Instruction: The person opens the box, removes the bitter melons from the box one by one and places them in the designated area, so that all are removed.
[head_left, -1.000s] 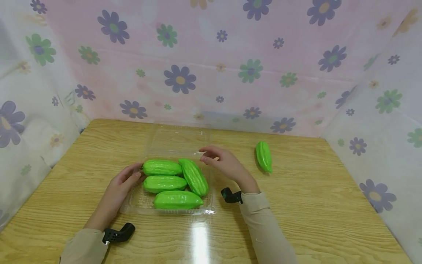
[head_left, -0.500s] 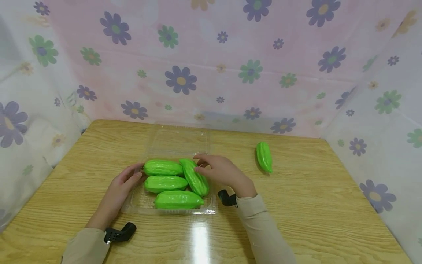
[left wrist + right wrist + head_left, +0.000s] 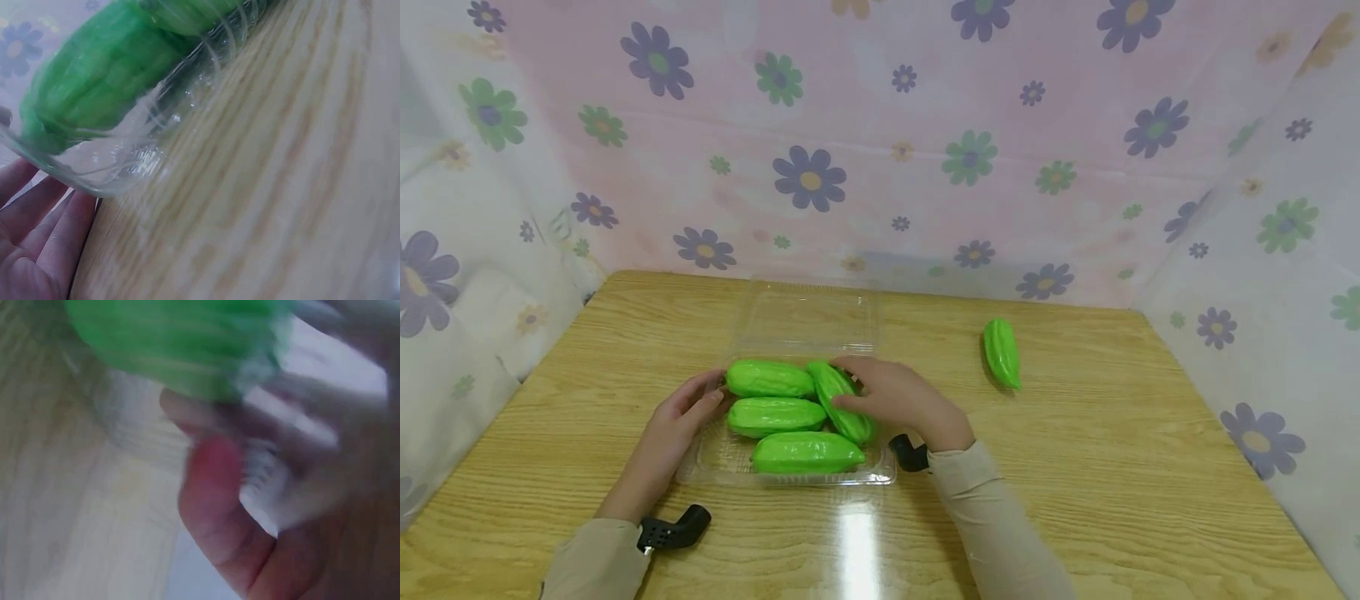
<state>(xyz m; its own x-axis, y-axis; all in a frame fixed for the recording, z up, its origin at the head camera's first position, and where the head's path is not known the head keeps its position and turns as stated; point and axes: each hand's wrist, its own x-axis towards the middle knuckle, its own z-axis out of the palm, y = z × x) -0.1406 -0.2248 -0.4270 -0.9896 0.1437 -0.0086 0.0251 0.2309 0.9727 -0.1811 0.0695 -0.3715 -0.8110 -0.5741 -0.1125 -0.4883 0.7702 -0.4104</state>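
Observation:
Several bright green, ridged bitter melons lie in a clear plastic clamshell box, its lid folded back behind. My left hand rests at the box's left side. Its fingers, loosely extended, touch the outside of the box in the left wrist view. My right hand grips the slanted bitter melon at the box's right, thumb on the near side, other fingers mostly hidden beyond it. In the blurred right wrist view, the curled fingers and thumb are close against the green melon.
One more bitter melon lies apart on the wood-grain table, at the back right. Flower-printed cloth hangs behind and along both sides of the table. Each wrist wears a black camera.
My right hand has moved left and slightly down, from beside the box's back right onto the slanted bitter melon. My left hand stays at the box's left side.

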